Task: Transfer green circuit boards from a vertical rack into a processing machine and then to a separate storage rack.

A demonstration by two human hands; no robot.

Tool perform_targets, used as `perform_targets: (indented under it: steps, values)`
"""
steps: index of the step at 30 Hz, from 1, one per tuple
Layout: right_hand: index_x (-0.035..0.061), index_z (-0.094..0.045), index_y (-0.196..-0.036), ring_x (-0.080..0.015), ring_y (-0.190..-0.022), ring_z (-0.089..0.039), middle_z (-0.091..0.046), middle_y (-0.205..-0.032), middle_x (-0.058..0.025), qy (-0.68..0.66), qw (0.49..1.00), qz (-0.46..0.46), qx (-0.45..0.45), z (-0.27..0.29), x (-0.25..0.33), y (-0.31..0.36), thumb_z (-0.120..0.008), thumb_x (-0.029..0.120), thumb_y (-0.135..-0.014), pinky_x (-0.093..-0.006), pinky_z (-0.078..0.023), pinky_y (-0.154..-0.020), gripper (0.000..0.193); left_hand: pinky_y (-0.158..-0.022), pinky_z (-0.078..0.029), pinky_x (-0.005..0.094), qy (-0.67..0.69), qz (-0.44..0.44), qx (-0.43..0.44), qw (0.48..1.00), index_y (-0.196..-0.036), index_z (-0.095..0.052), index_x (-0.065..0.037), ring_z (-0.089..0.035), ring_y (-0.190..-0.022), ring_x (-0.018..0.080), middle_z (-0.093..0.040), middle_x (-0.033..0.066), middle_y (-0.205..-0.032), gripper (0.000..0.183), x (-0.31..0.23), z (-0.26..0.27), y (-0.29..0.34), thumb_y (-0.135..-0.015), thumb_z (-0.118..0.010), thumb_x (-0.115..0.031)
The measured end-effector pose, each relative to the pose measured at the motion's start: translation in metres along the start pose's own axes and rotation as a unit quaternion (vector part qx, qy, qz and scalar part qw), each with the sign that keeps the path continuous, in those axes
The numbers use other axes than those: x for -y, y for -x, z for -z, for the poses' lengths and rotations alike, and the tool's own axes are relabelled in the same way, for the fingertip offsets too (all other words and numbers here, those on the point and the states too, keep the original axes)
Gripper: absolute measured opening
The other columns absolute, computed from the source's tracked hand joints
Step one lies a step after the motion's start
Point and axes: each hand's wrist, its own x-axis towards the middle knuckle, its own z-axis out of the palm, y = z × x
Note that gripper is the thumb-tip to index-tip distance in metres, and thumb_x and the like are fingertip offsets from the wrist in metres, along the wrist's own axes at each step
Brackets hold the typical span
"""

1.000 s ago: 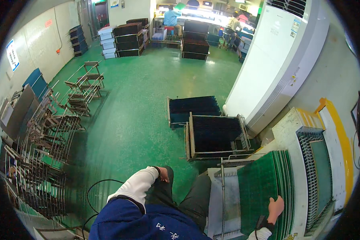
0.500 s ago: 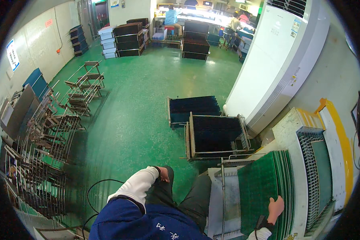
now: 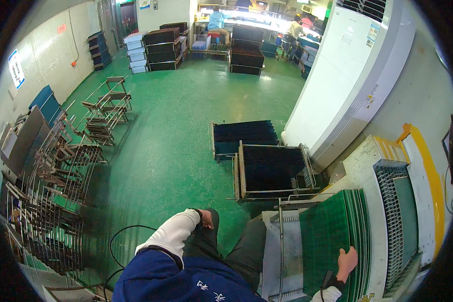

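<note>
My right hand [image 3: 347, 260] is on the upper edges of a row of thin green circuit board panels [image 3: 324, 241], to my lower right. The thumb lies against the broad face of the front panel, and the other fingers curl over among the edges behind it. These panels stand upright, packed close together in a metal rack [image 3: 281, 236] with toothed strips. My left hand [image 3: 206, 219] rests on my left thigh near the knee, holding nothing; its fingers lie loosely along the dark trousers and are partly hidden.
Right of the panels is a pale machine [image 3: 365, 158] with a toothed slot. Ahead stand racks of dark panels [image 3: 272, 168] beside a tall white cabinet unit [image 3: 337, 75]. Empty metal racks [image 3: 60, 166] crowd the left side. People [image 3: 217, 21] sit at a lit bench far back.
</note>
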Motion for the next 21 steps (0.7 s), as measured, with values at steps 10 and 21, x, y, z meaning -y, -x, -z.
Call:
perform_targets:
  steps: [10,21]
  values:
    - [-0.0006,-0.062,-0.1,-0.0381,-0.088,-0.062,-0.065,-0.093,-0.0208,0.019,1.0,0.002,-0.001,-0.008,-0.009,-0.002,-0.073,0.02,-0.072,-0.0453,-0.048,-0.075,0.036,-0.058,-0.051,0.0329,0.0,0.001,-0.003,1.0,-0.079,-0.07,-0.004,-0.061,-0.063,0.0182,-0.065,0.0062,-0.073,0.034,-0.005,0.001,0.005,-0.072,-0.077,-0.037]
    - [-0.0014,-0.062,-0.102,-0.0389,-0.088,-0.061,-0.065,-0.094,-0.0219,0.016,0.999,-0.002,0.035,-0.001,-0.003,-0.002,-0.074,0.021,-0.072,-0.0457,-0.048,-0.076,0.039,-0.055,-0.049,0.032,0.026,-0.002,0.0,1.0,-0.076,-0.069,-0.004,-0.06,-0.062,0.0175,-0.064,0.0052,-0.07,0.031,-0.004,0.002,0.009,-0.071,-0.079,-0.033]
